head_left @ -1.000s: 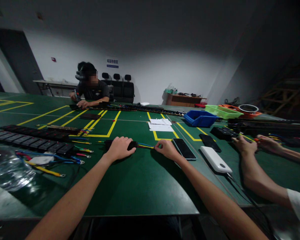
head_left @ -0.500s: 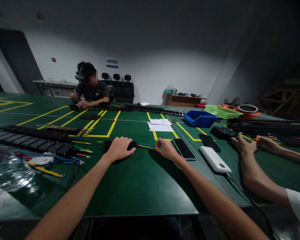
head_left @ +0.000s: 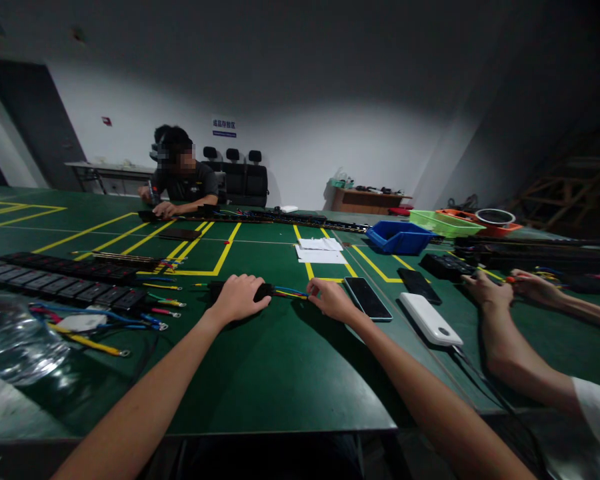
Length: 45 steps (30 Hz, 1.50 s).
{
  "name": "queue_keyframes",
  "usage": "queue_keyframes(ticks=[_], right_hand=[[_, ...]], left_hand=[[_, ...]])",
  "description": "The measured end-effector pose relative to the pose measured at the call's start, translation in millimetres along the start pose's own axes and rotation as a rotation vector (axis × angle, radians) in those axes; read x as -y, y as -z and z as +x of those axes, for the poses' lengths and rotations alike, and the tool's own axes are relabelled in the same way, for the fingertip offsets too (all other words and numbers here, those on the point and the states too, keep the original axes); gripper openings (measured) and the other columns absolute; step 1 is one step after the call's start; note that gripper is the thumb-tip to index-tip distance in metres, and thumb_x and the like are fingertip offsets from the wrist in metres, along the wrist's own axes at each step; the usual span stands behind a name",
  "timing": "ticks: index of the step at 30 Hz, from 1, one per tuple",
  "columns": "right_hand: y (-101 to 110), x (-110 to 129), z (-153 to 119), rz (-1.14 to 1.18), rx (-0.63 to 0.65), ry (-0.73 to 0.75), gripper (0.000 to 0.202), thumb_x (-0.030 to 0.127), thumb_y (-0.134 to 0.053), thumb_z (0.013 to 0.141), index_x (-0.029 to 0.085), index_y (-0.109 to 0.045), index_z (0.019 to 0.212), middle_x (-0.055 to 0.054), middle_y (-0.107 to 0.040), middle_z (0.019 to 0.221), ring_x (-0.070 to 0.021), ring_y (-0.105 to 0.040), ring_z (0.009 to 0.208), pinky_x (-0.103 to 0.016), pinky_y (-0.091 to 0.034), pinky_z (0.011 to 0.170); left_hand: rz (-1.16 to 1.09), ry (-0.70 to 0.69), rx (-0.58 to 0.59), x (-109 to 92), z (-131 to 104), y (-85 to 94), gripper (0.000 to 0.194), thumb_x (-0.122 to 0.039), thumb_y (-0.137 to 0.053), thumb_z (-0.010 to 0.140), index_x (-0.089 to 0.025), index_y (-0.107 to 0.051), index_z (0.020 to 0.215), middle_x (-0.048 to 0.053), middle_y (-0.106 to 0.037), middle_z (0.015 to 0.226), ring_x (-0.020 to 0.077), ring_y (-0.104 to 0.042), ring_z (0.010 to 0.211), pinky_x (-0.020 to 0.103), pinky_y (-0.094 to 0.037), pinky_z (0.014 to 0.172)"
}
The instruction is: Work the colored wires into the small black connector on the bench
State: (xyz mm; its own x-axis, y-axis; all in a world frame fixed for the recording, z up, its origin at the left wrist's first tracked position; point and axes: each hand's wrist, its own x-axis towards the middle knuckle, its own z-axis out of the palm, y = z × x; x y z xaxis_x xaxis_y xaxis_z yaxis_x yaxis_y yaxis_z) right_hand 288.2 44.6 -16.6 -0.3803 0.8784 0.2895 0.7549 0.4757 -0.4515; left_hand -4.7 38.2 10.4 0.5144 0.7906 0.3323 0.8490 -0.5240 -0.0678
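A small black block lies on the green table with coloured wires coming out of both ends. My left hand is closed over its top, fingers wrapped round the far side, and hides most of it. From the right end runs a bundle of blue, red and yellow wires. My right hand pinches the far ends of these wires between thumb and fingertips, which cover the tips. A short yellow-green wire sticks out to the left of the block.
On the left lie rows of black modules, lugged cables and clear plastic. To the right are a phone, a white power bank and a blue bin. Co-workers' hands work at right and across the table.
My right hand has shifted very slightly left along the wires. My left hand stays in place on the black block.
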Motion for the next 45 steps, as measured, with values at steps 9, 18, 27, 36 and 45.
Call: queue_keyframes(ticks=[9, 18, 27, 36, 45], right_hand=[[-2.7, -3.0, -0.9, -0.084, 0.035, 0.04, 0.023, 0.017, -0.057, 0.094, 0.023, -0.062, 0.115, -0.004, -0.07, 0.1, -0.0184, -0.064, 0.09, -0.027, -0.041, 0.076], [-2.2, -1.4, -2.9, -0.103, 0.074, 0.024, 0.026, 0.021, -0.049, 0.099, 0.023, -0.059, 0.123, -0.006, -0.069, 0.112, -0.0191, -0.064, 0.097, -0.028, -0.042, 0.079], [-3.5, -1.4, -1.2, -0.129, 0.102, -0.033, 0.031, 0.023, -0.045, 0.101, 0.021, -0.062, 0.127, -0.01, -0.067, 0.126, -0.023, -0.063, 0.113, -0.031, -0.044, 0.091], [-3.4, 0.2, 0.5, -0.129, 0.103, -0.075, 0.03, 0.024, -0.047, 0.099, 0.02, -0.066, 0.122, -0.01, -0.07, 0.12, -0.0233, -0.063, 0.112, -0.032, -0.045, 0.094], [-0.5, -1.3, -0.2, -0.129, 0.101, -0.049, 0.028, 0.022, -0.051, 0.097, 0.02, -0.065, 0.122, -0.009, -0.07, 0.117, -0.0221, -0.064, 0.106, -0.03, -0.045, 0.088]], left_hand=[[-0.013, 0.005, 0.013, -0.2, 0.2, 1.6, 0.048, -0.061, -0.046, 0.094, -0.021, -0.067, 0.109, 0.009, -0.071, 0.102, 0.0264, -0.064, 0.093, 0.037, -0.042, 0.079], [-0.02, 0.012, 0.018, -0.4, 0.0, 2.3, 0.049, -0.061, -0.046, 0.093, -0.021, -0.067, 0.112, 0.01, -0.072, 0.103, 0.0273, -0.064, 0.094, 0.039, -0.042, 0.08], [-0.022, 0.011, 0.016, -0.1, -0.1, 1.8, 0.048, -0.061, -0.047, 0.093, -0.021, -0.067, 0.111, 0.01, -0.072, 0.103, 0.0269, -0.064, 0.093, 0.038, -0.042, 0.08], [-0.008, 0.009, 0.016, -1.4, -0.3, 2.6, 0.048, -0.061, -0.046, 0.094, -0.02, -0.067, 0.11, 0.01, -0.071, 0.102, 0.0268, -0.064, 0.093, 0.039, -0.042, 0.08], [-0.04, -0.014, 0.016, -1.2, -0.8, 5.1, 0.047, -0.06, -0.047, 0.093, -0.021, -0.068, 0.109, 0.01, -0.071, 0.102, 0.0267, -0.064, 0.093, 0.038, -0.043, 0.08]])
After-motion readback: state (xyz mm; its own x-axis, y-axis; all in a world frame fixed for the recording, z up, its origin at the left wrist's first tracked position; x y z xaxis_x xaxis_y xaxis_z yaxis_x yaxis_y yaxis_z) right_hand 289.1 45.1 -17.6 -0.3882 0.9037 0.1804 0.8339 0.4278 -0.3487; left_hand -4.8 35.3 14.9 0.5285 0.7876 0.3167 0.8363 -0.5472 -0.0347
